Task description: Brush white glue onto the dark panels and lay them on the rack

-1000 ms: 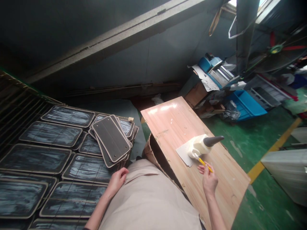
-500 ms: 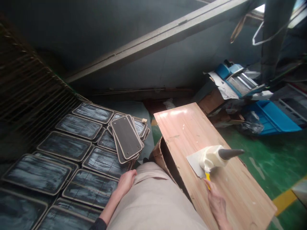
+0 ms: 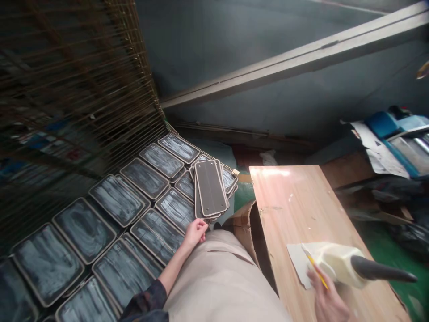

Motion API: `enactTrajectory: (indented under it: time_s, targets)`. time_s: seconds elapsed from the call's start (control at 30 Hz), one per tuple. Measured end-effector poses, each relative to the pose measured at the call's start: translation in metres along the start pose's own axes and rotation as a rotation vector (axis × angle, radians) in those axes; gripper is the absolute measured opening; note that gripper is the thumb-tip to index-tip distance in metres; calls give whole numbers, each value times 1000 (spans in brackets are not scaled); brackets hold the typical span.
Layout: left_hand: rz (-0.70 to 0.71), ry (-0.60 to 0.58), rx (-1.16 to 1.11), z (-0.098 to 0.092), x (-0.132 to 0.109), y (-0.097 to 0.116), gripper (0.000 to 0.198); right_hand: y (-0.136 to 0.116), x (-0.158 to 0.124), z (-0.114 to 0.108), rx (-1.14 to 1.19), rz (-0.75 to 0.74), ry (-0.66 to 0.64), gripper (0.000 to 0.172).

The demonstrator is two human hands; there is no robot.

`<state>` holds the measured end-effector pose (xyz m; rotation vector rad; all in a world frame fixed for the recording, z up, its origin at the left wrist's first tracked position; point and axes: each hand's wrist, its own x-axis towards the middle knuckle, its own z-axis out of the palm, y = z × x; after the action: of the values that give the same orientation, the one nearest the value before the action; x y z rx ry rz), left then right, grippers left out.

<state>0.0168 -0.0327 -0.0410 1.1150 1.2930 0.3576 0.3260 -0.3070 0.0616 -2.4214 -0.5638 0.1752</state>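
where right hand [image 3: 327,295] grips, brush [image 3: 311,259] looks slim, yellow-handled, pale-tipped

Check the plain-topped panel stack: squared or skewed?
Skewed: beneath the top panel, lower panels jut out at differing angles.

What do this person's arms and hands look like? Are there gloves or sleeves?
Both hands are ungloved. The left hand shows no ring or watch, and a dark, faintly patterned sleeve ends around the elbow. The right hand is blurred, and no sleeve shows on that side.
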Motion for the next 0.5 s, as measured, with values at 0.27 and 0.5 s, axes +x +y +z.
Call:
enactTrajectory:
  time_s: [0.27, 0.5]
  targets:
    - [-130, 128, -222, -5, 24, 18, 30, -119, 30, 62, 611, 10, -331, 55]
    - [-158, 61, -240, -6, 33, 25, 24, -195, 41, 132, 633, -294, -629, 42]
